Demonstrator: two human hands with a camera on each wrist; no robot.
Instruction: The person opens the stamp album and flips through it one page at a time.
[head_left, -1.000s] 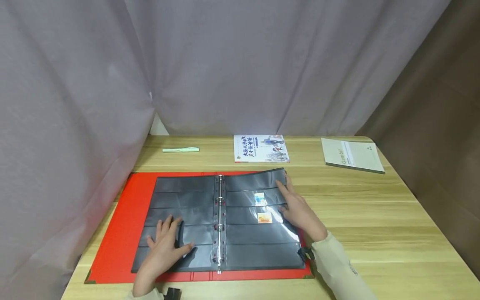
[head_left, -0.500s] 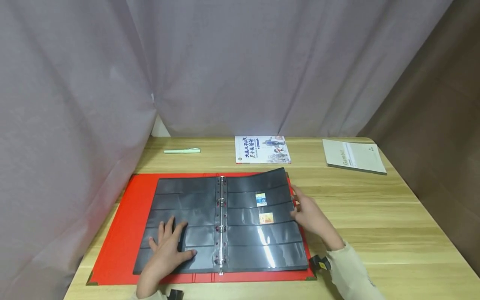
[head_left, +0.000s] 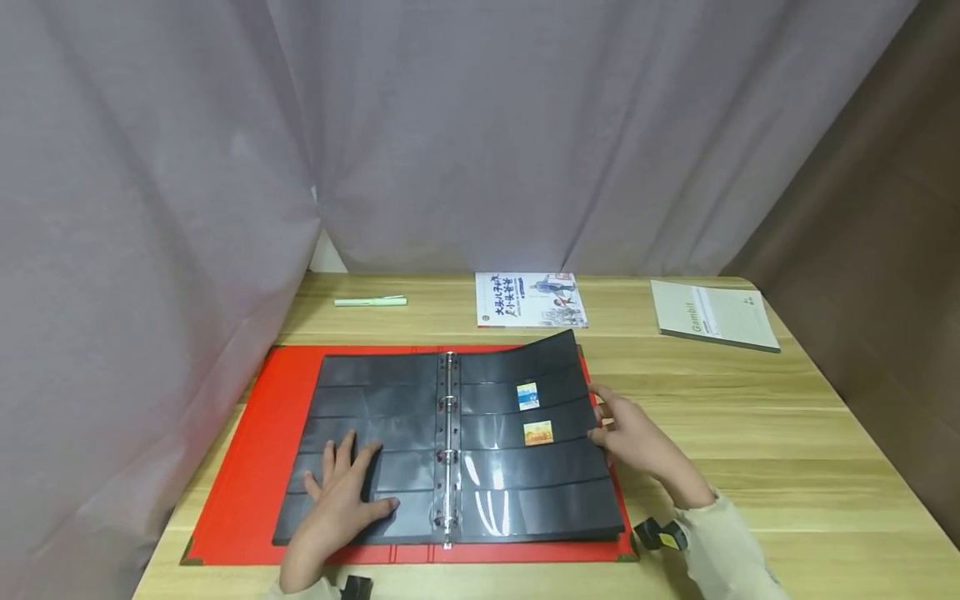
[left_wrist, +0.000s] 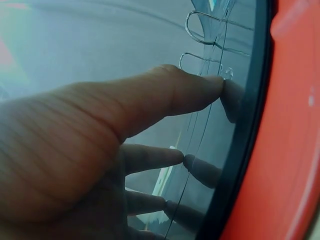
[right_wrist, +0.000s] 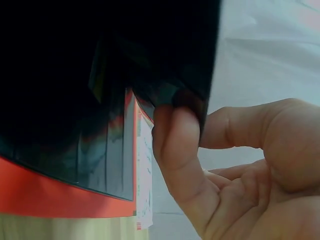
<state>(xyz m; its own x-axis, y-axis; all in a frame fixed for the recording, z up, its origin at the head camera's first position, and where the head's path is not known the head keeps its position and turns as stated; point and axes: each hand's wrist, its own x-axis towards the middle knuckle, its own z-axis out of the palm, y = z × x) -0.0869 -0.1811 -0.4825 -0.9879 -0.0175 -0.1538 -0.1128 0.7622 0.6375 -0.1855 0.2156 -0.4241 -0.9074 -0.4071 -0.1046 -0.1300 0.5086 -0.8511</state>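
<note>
A red ring binder (head_left: 232, 467) lies spread on the table, with black pocket pages on both sides of its metal rings (head_left: 448, 433). My left hand (head_left: 337, 496) rests with spread fingers on the left page (head_left: 390, 375). In the right wrist view, my right hand (right_wrist: 200, 155) pinches the edge of the right page (right_wrist: 210, 60) between thumb and fingers. That album page (head_left: 495, 467) bends upward along its outer edge. It holds a blue stamp (head_left: 528, 397) in one pocket row and an orange stamp (head_left: 537, 432) in the row below.
Behind the binder lie a pale green pen (head_left: 371, 302), a white illustrated book (head_left: 531, 300) and a grey-green Gambit notebook (head_left: 716, 315) at the right. A grey curtain (head_left: 480, 150) hangs along the table's back edge.
My right hand has slid from on top of the right page to its outer edge and now pinches it. The page's outer edge has risen slightly. My left hand stays on the left page.
</note>
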